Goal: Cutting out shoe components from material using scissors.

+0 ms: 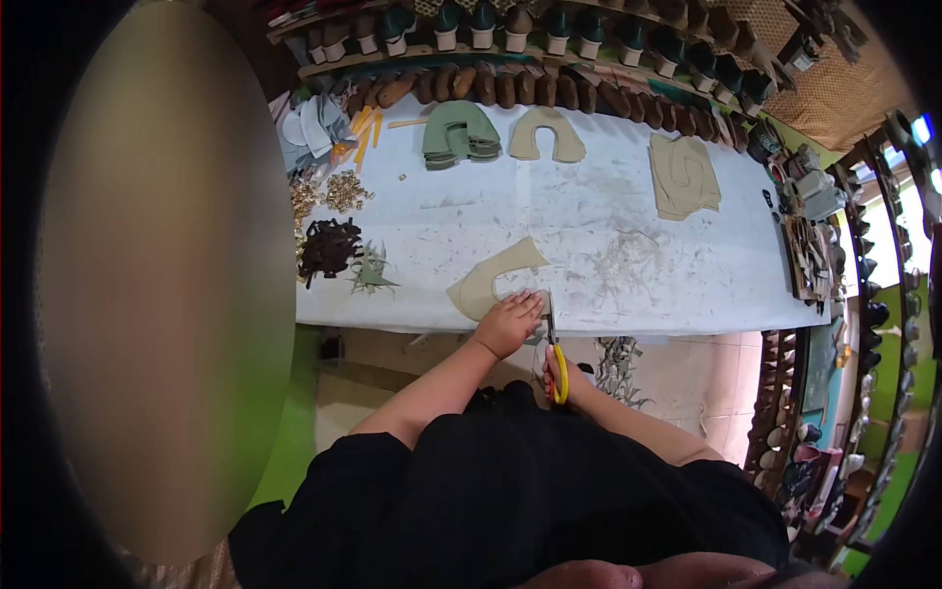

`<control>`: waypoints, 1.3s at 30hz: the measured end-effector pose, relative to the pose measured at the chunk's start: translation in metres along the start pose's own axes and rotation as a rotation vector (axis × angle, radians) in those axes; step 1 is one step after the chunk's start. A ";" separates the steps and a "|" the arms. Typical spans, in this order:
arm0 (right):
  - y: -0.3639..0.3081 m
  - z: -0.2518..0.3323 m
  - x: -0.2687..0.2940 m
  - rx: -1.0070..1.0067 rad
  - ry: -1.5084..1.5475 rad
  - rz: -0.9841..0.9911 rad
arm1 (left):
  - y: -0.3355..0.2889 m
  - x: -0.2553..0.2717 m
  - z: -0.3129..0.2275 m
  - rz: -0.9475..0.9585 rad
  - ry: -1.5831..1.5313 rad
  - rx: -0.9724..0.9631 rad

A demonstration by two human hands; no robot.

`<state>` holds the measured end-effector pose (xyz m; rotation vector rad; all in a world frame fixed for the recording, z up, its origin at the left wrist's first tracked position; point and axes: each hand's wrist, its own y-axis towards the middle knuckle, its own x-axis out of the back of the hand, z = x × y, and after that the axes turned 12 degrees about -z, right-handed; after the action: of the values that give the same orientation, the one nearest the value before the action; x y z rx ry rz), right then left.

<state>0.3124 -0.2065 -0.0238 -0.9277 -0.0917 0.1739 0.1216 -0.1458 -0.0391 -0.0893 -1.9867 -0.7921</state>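
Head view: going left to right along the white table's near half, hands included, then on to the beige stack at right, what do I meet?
Dark brown pile, green scraps, left hand, yellow-handled scissors, beige stack.

Daylight is pouring in from the right, where a bright opening is burning out to white and the tiled floor is taking a pale glare. The white tabletop is reflecting soft, even light. The black shirt is swallowing detail on the near side. A blurred oval is smothering the far left. Fisheye distortion is bowing the far shelf and the right-hand racks, while black is closing over the corners. The scissors are showing reasonably sharply.
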 end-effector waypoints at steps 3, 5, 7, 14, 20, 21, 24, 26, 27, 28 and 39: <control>0.003 -0.008 0.012 0.002 -0.010 0.027 | 0.001 0.001 0.002 -0.048 0.007 -0.049; 0.003 -0.010 0.015 0.011 -0.001 0.039 | 0.002 0.002 0.001 -0.060 0.017 -0.064; 0.000 -0.009 0.016 0.019 -0.016 0.044 | 0.003 0.004 0.000 -0.070 0.017 -0.073; -0.002 -0.009 0.015 0.003 -0.025 0.020 | 0.003 0.003 -0.001 -0.069 0.023 -0.080; -0.003 -0.006 0.011 0.015 0.029 0.024 | 0.001 0.000 0.001 -0.053 0.028 -0.072; -0.006 -0.004 0.010 0.012 0.023 0.011 | 0.001 0.000 0.000 -0.050 0.028 -0.071; -0.005 -0.005 0.010 0.007 0.032 0.001 | 0.003 0.002 -0.001 -0.046 0.030 -0.069; -0.004 -0.007 0.011 0.004 0.045 0.005 | 0.003 0.002 -0.001 -0.045 0.032 -0.069; -0.004 -0.008 0.011 0.018 0.038 0.003 | 0.002 0.002 -0.001 -0.047 0.026 -0.070; -0.004 -0.008 0.012 0.032 0.031 0.001 | 0.002 0.002 -0.001 -0.050 0.021 -0.070; -0.016 0.007 0.019 0.096 -0.132 -0.103 | 0.002 0.003 -0.002 -0.058 0.023 -0.057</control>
<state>0.3319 -0.2064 -0.0069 -0.8133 -0.2507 0.1432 0.1223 -0.1464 -0.0346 -0.0563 -1.9526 -0.8839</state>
